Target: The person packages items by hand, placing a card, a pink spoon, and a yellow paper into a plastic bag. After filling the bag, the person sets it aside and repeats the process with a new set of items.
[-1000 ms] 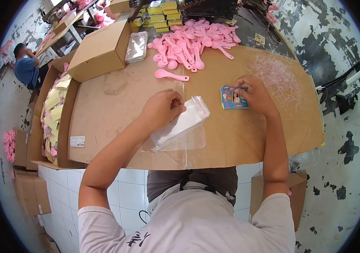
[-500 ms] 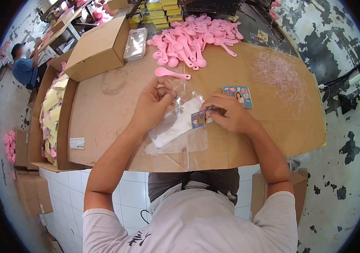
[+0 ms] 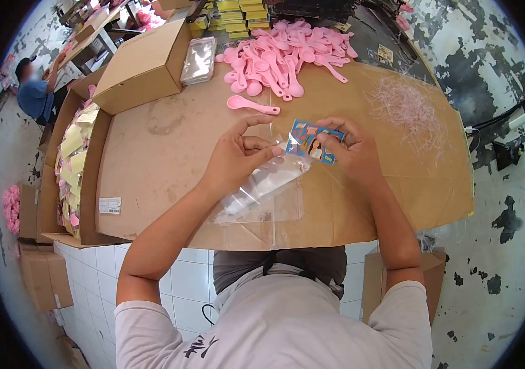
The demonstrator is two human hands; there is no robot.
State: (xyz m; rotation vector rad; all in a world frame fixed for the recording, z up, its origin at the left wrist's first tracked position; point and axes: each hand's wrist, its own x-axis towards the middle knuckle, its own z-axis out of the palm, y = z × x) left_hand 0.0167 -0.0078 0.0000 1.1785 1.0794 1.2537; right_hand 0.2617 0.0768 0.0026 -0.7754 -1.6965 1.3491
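My left hand (image 3: 241, 154) pinches the upper edge of a clear plastic bag (image 3: 284, 161) between thumb and fingers. In my right hand (image 3: 356, 150) is a blue printed card (image 3: 311, 142) with a picture of a person on it. The card's left end overlaps the bag's mouth, close to my left fingertips. Under and below both hands, more clear bags with a white layer (image 3: 262, 189) lie on the cardboard-covered table (image 3: 152, 166). A single pink measuring spoon (image 3: 251, 105) rests just beyond my left hand.
A heap of pink spoons (image 3: 284, 58) lies at the back, beside a pack of clear bags (image 3: 198, 60) and a closed carton (image 3: 142, 67). Thin pinkish shreds (image 3: 407, 111) spread on the right. At left, an open box (image 3: 98, 178) holds yellow-and-pink packets. A person (image 3: 36, 92) works far left.
My right hand has moved up and right, turning the card flatter to view. My left hand has shifted right, lifting the bag's mouth. The card stack seen on the table earlier no longer shows.
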